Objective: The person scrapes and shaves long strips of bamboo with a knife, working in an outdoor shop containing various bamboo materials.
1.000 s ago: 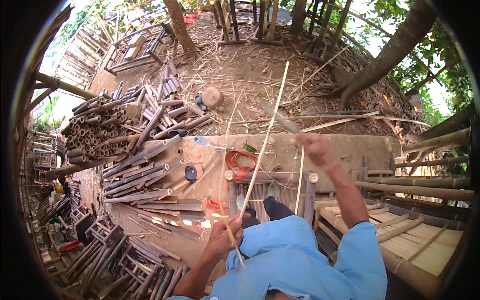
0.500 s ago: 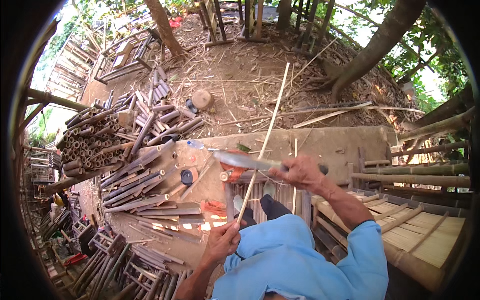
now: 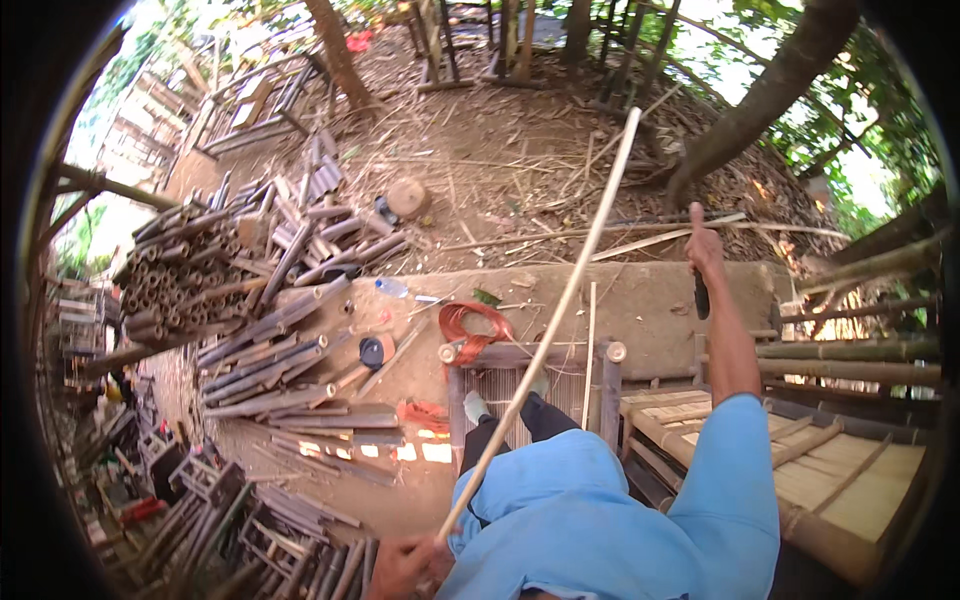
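A long pale bamboo strip [image 3: 570,290] slants from the lower middle up over the yard. Its near end is in my left hand [image 3: 405,565], whose closed fingers are partly blurred at the bottom of the view. My right arm is stretched forward and to the right. There my right hand [image 3: 706,250] is closed round the dark handle [image 3: 702,298] of a machete. The machete's blade does not show clearly now; half a second ago it was seen broad and grey. The strip and the right hand are well apart.
A bamboo frame [image 3: 613,380] stands around my feet, with a thin strip [image 3: 590,340] lying across it. Beyond lie an orange strap coil [image 3: 452,322] and a plastic bottle [image 3: 391,288]. Cut bamboo [image 3: 170,285] is piled left; a slatted bamboo bench [image 3: 850,490] stands right.
My right hand has swung the machete away from the strip, forward and to the right. My left hand has drawn down and back, and the strip has tilted further to the right.
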Motion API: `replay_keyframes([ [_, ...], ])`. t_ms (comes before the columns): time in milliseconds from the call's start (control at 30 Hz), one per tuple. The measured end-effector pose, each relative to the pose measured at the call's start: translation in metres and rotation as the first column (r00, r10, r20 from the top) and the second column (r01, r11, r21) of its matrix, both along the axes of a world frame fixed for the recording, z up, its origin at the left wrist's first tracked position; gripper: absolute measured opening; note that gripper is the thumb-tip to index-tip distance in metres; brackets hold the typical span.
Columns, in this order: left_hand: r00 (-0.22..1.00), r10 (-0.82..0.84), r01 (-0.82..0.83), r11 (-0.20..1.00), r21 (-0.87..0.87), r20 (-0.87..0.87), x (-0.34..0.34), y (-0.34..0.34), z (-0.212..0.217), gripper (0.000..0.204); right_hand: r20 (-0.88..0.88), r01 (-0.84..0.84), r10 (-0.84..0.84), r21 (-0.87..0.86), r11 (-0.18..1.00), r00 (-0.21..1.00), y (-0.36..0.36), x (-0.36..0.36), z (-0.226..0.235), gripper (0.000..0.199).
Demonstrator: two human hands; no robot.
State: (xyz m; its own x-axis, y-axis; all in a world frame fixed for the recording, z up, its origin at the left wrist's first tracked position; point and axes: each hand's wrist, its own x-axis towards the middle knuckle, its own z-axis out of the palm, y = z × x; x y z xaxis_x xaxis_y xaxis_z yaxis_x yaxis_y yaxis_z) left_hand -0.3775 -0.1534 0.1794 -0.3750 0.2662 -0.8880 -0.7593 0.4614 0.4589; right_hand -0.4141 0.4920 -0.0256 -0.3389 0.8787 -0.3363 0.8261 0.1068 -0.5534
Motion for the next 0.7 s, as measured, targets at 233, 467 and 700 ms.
replay_keyframes([
  [233, 0.975, 0.175, -0.207, 0.938, 0.277, 0.134, -0.056, 0.057, -0.119, 0.033, -0.416, -0.161, 0.040, -0.259, 0.952, 0.909, -0.109, -0.003, -0.022, 0.086],
  [467, 0.977, 0.196, -0.148, 0.905, 0.399, -0.081, -0.073, 0.117, -0.123, 0.017, -0.255, -0.524, 0.499, -0.037, 0.851, 0.829, -0.194, 0.004, -0.015, 0.072],
  [700, 0.988, 0.152, -0.155, 0.897, 0.415, 0.041, -0.084, 0.132, -0.112, 0.027, -0.208, -0.804, 0.825, 0.196, 0.561, 0.525, -0.287, 0.018, 0.044, 0.072],
])
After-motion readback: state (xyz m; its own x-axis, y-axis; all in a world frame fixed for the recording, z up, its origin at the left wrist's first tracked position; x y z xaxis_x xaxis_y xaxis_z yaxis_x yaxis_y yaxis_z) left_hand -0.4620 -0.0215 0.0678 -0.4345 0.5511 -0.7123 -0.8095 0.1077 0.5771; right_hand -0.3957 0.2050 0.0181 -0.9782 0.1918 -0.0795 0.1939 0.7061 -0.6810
